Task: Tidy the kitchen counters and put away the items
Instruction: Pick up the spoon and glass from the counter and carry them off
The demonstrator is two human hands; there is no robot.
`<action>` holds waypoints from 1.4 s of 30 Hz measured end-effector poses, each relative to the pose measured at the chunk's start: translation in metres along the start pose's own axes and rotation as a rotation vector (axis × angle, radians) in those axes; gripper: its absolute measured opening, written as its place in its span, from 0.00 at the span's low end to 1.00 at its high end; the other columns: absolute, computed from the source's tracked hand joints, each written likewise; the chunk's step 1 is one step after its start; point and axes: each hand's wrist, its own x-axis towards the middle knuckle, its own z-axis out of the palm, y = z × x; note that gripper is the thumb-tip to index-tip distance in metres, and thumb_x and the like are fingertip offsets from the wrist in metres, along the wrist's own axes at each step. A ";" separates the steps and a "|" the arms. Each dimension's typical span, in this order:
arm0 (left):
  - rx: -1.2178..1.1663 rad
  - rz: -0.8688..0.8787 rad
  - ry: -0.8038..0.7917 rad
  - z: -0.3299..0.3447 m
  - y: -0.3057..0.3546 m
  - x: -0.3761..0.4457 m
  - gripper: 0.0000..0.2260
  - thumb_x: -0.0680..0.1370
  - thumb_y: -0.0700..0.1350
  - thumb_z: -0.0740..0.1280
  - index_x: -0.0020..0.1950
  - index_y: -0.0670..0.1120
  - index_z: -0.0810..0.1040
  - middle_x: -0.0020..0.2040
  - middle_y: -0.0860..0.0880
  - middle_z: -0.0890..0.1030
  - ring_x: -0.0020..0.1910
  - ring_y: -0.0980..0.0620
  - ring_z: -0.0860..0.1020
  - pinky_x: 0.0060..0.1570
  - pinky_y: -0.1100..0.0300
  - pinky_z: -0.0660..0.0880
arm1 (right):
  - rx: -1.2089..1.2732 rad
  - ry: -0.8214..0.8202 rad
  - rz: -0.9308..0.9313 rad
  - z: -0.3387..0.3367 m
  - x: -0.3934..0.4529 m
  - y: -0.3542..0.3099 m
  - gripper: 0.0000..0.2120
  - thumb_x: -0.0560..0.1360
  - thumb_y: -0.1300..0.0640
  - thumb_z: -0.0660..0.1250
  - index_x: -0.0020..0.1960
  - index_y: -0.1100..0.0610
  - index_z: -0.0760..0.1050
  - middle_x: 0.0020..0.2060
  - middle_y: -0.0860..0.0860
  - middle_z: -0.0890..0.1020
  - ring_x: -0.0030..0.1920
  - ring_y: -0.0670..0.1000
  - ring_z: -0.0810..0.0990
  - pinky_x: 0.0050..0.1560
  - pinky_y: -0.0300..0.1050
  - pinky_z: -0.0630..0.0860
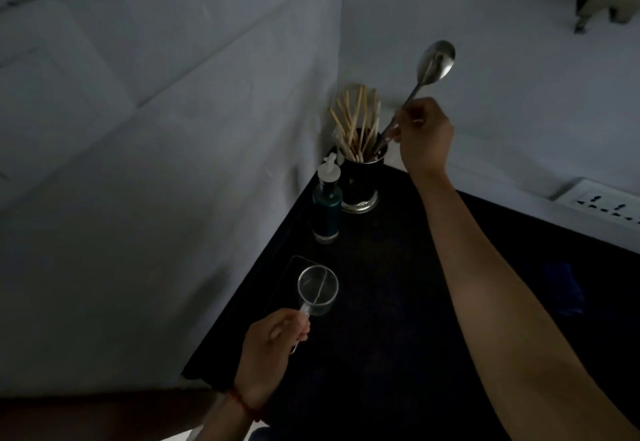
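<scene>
- The dark counter (pixel 398 319) runs into a corner of pale walls; the step in hand looks like stowing cutlery, with the next step likely the small glass piece.
- The right hand (pixel 424 135) is raised over the corner, fingers clamped on the handle of a long metal spoon (pixel 434 64). The bowl points up and the handle end dips toward the holder's mouth; whether it is already inside I cannot tell.
- The next move calls for easing the handle down among the sticks without tipping the holder, then letting go.
- The holder (pixel 362 180) is a dark cup with a shiny base, standing in the corner and crowded with pale wooden sticks (pixel 355 121).
- A teal pump bottle (pixel 327 206) stands upright just beside the holder, nearer the person.
- The left hand (pixel 273 343) is closed on the thin handle of a small clear measuring cup (pixel 318 288), held low over the counter's near edge; it looks empty.
- A wall socket (pixel 602 205) sits at the right.
</scene>
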 end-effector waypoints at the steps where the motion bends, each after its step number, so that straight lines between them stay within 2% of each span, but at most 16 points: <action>1: 0.004 -0.009 -0.004 0.000 -0.001 0.002 0.11 0.75 0.40 0.65 0.34 0.48 0.81 0.32 0.52 0.83 0.33 0.60 0.80 0.35 0.68 0.76 | -0.007 0.013 -0.017 0.006 0.007 0.001 0.08 0.73 0.60 0.63 0.36 0.50 0.70 0.33 0.55 0.80 0.35 0.57 0.82 0.43 0.57 0.80; 3: 0.021 -0.033 -0.015 0.000 -0.002 0.004 0.10 0.75 0.42 0.65 0.35 0.47 0.81 0.32 0.52 0.83 0.33 0.60 0.79 0.37 0.65 0.76 | -0.032 0.017 -0.047 0.018 0.017 0.006 0.03 0.74 0.60 0.62 0.41 0.57 0.73 0.34 0.55 0.80 0.37 0.57 0.82 0.43 0.56 0.80; 7: -0.020 -0.074 -0.029 -0.001 -0.004 0.009 0.08 0.74 0.45 0.66 0.36 0.44 0.81 0.32 0.51 0.83 0.33 0.59 0.79 0.40 0.59 0.74 | -0.145 -0.062 0.021 0.037 0.021 0.030 0.08 0.75 0.60 0.62 0.48 0.64 0.75 0.44 0.60 0.83 0.44 0.59 0.82 0.44 0.50 0.77; 11: -0.011 -0.104 -0.016 0.000 -0.006 0.016 0.09 0.75 0.39 0.65 0.36 0.44 0.81 0.32 0.51 0.83 0.33 0.59 0.79 0.39 0.62 0.74 | -0.307 -0.119 0.048 0.042 0.010 0.057 0.10 0.74 0.57 0.63 0.49 0.63 0.77 0.45 0.61 0.83 0.47 0.61 0.81 0.46 0.53 0.78; 16: 0.000 -0.077 -0.044 0.003 -0.002 0.023 0.07 0.75 0.42 0.66 0.38 0.44 0.81 0.34 0.51 0.84 0.34 0.60 0.80 0.36 0.71 0.75 | -0.387 -0.131 0.053 0.038 -0.001 0.065 0.12 0.75 0.55 0.63 0.52 0.61 0.79 0.49 0.59 0.82 0.51 0.58 0.79 0.46 0.46 0.73; 21: 0.005 -0.070 -0.089 0.015 0.000 0.031 0.10 0.75 0.40 0.64 0.36 0.46 0.81 0.33 0.51 0.83 0.35 0.58 0.80 0.37 0.66 0.76 | -0.372 -0.200 0.090 0.011 -0.023 0.076 0.14 0.76 0.55 0.64 0.57 0.61 0.77 0.53 0.58 0.81 0.54 0.56 0.78 0.48 0.40 0.69; 24: -0.004 -0.059 -0.121 0.023 0.000 0.036 0.11 0.75 0.42 0.66 0.33 0.50 0.81 0.34 0.52 0.83 0.35 0.57 0.80 0.37 0.65 0.75 | -0.360 -0.150 0.182 -0.016 -0.045 0.100 0.15 0.76 0.55 0.64 0.61 0.59 0.75 0.55 0.56 0.80 0.56 0.54 0.78 0.53 0.40 0.70; 27: 0.010 -0.045 -0.144 0.032 0.000 0.043 0.10 0.75 0.40 0.65 0.35 0.47 0.81 0.33 0.52 0.83 0.34 0.58 0.80 0.36 0.65 0.75 | -0.465 -0.140 0.263 -0.043 -0.070 0.140 0.18 0.77 0.53 0.60 0.65 0.59 0.71 0.62 0.57 0.76 0.64 0.55 0.73 0.64 0.47 0.69; 30: 0.037 -0.028 -0.181 0.046 0.001 0.054 0.10 0.75 0.40 0.65 0.36 0.46 0.81 0.33 0.53 0.83 0.33 0.59 0.80 0.35 0.67 0.76 | -0.676 -0.214 0.333 -0.064 -0.093 0.180 0.23 0.78 0.50 0.57 0.70 0.58 0.64 0.70 0.57 0.68 0.71 0.55 0.63 0.70 0.53 0.63; 34: 0.065 -0.025 -0.217 0.072 0.003 0.078 0.11 0.75 0.41 0.64 0.35 0.49 0.80 0.31 0.54 0.83 0.32 0.59 0.80 0.33 0.68 0.75 | -0.920 -0.324 0.365 -0.077 -0.116 0.213 0.26 0.79 0.47 0.53 0.73 0.55 0.55 0.75 0.53 0.55 0.76 0.52 0.51 0.75 0.50 0.49; 38: 0.060 -0.032 -0.245 0.103 0.011 0.109 0.10 0.76 0.43 0.64 0.35 0.47 0.79 0.32 0.52 0.80 0.31 0.59 0.78 0.32 0.71 0.74 | -0.959 -0.310 0.308 -0.078 -0.121 0.220 0.26 0.79 0.46 0.52 0.74 0.54 0.54 0.76 0.52 0.53 0.76 0.51 0.48 0.75 0.49 0.44; 42: 0.029 -0.032 -0.258 0.141 0.018 0.143 0.12 0.76 0.42 0.63 0.33 0.49 0.77 0.32 0.50 0.78 0.32 0.56 0.76 0.34 0.67 0.73 | -0.946 -0.297 0.304 -0.077 -0.119 0.224 0.26 0.78 0.45 0.52 0.74 0.53 0.55 0.76 0.52 0.54 0.76 0.51 0.48 0.75 0.48 0.43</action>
